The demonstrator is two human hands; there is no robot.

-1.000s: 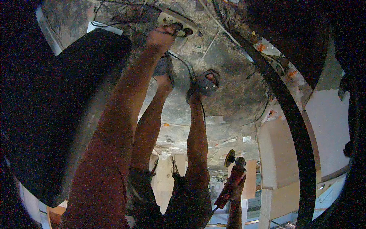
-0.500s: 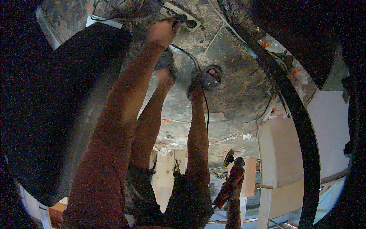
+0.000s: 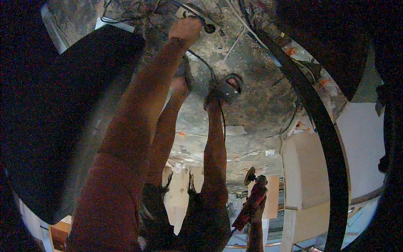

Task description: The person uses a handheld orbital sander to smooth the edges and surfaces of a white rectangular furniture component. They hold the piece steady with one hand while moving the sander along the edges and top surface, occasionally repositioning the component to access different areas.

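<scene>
One left hand (image 3: pixel 185 31) is down at one pale power strip (image 3: pixel 181 13) lying on the grimy floor (image 3: pixel 256 109); its fingers are against the strip, but whether they grip a plug I cannot tell. One round black plug (image 3: pixel 209 28) sits at the strip's right end, just beside that hand. One right hand (image 3: pixel 258 212), well apart, has its fingers wrapped around one red angle grinder (image 3: pixel 251 203) with one disc (image 3: pixel 249 176). Two sandalled feet (image 3: pixel 229 90) stand near the strip

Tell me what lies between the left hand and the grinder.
In the head view, the right leg and sandalled foot lie between the left hand and grinder.
</scene>
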